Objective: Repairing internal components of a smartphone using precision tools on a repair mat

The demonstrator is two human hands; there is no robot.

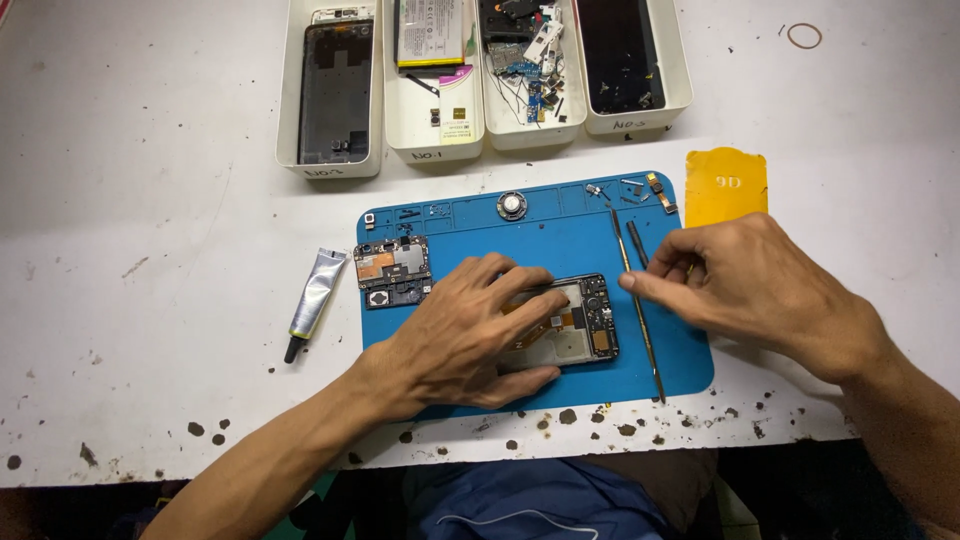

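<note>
- The left hand (470,325) lies flat and spread over an opened phone frame (585,320), pressing it onto the blue work mat (560,235); it pins rather than grips, fingers loose over the bare insides.
- The right hand (750,285) hovers just to the right of the frame, forefinger and thumb pinched together; whether anything tiny sits between them I cannot tell.
- The frame looks light, thin and stiff, but its exposed boards and orange flex ribbons look fragile; better held by the outer edges than by the parts inside; its smooth rim may slide on the mat unless pressed down.
- Under the right hand's fingertips lie a slim metal pry tool (640,320) and a dark-handled tool (637,243); thin, hard, likely to roll.
- Left of the left hand sit a loose circuit board (393,268) and, further out on the counter (150,200), a small glue tube (315,300).
- Beyond both hands stand white bins (330,160) of phone parts; a yellow card (726,185) lies above the right hand.
</note>
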